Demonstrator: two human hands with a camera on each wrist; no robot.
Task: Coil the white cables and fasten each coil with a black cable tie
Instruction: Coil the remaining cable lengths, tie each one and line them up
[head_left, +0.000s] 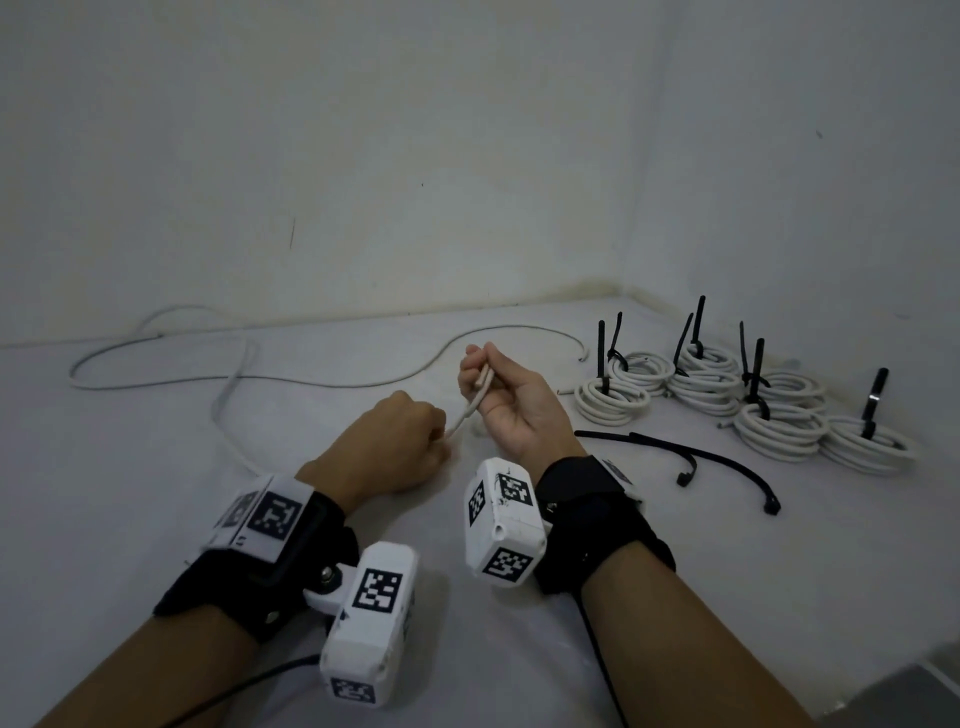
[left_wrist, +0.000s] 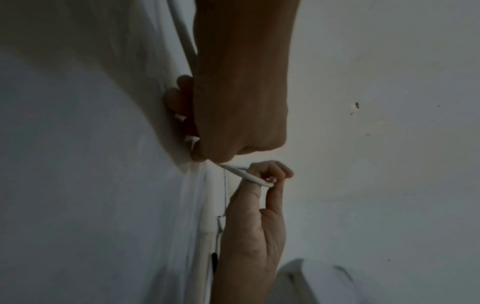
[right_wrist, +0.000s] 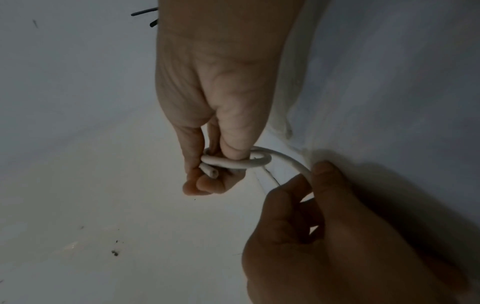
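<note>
A white cable (head_left: 470, 408) starts its first turn at the centre of the bench (head_left: 156, 519): in the right-wrist view its cut end is looped once round the thumb of the right hand (head_left: 511, 402), whose curled fingers (right_wrist: 205, 183) pinch it in place. At seven o'clock from that loop, the left hand (head_left: 400, 449) closes its fingers (right_wrist: 324, 174) round the running length, feeding it in. The rest of the cable trails away toward nine o'clock in loose bends across the bench. It looks light, smooth-jacketed and springy, stiff enough to hold a curve yet likely to spring open if released; the sound hold is on the crossing of the loop, with the feeding hand close behind. At three o'clock two loose black cable ties (head_left: 691, 457) lie within reach, and beyond them, toward two o'clock, a cluster of finished coils (head_left: 727, 395) sits tied, tails standing up, before the wall (head_left: 363, 156).
</note>
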